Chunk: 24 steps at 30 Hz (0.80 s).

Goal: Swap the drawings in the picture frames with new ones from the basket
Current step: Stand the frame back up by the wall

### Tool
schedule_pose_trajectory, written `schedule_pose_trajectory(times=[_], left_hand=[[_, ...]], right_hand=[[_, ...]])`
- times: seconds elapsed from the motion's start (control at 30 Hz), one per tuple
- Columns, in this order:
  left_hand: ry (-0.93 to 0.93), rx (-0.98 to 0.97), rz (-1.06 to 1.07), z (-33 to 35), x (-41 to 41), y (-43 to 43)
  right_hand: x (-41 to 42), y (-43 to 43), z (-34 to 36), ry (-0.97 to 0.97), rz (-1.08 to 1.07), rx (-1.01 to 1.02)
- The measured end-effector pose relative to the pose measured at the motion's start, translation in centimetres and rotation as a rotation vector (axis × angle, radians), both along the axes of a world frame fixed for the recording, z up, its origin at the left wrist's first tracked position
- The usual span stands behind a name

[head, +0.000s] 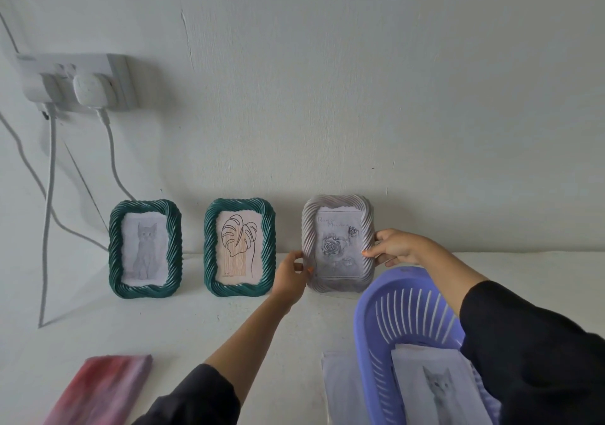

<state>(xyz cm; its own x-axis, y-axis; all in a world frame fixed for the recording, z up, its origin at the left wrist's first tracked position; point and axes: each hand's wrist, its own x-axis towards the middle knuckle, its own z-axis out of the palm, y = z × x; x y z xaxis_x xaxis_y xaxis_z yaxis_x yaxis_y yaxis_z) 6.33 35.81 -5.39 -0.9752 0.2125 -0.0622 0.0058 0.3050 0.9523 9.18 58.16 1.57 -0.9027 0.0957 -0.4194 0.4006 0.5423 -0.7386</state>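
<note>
A pale grey, rope-textured picture frame [338, 243] holding a grey rose drawing [339, 242] stands upright near the wall at about 3 o'clock from centre, on the white desk [203, 319]. Both hands grip it by its side edges. The left hand [289, 277] is at the frame's 8 o'clock, its fingers [299, 265] curled and pinching the left rim, thumb on the front. The right hand [397, 247] is at the frame's 3 o'clock, its fingers [381, 237] wrapped round the right rim, thumb tip pressing the front face.

To the left, at 9 o'clock of that frame, stand two dark green rope-textured frames: the nearer one [239, 247] shows a line-drawn leaf, the farther one [145, 248] a grey cat sketch.

A lilac slotted plastic basket [402, 319] sits at 5 o'clock, just in front of the grey frame and covering its lower right corner. Inside lies a paper cat drawing [438, 388], partly hidden by the black right sleeve [537, 359] and cut off by the bottom edge. More white paper [340, 388] lies beside the basket's left wall; its content is unreadable. The lettering on the rose drawing is too faint to read with certainty. A blurred red-pink flat object [101, 388] is cropped at 7 o'clock.
</note>
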Motion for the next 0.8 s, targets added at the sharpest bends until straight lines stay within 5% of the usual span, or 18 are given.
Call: schedule_pose_trajectory(times=[0.8], left_hand=[[-0.085,-0.103,-0.079,1.3,0.6,0.0]], right_hand=[[1.5,-1.0,0.4,0.208,-0.066,0.077]])
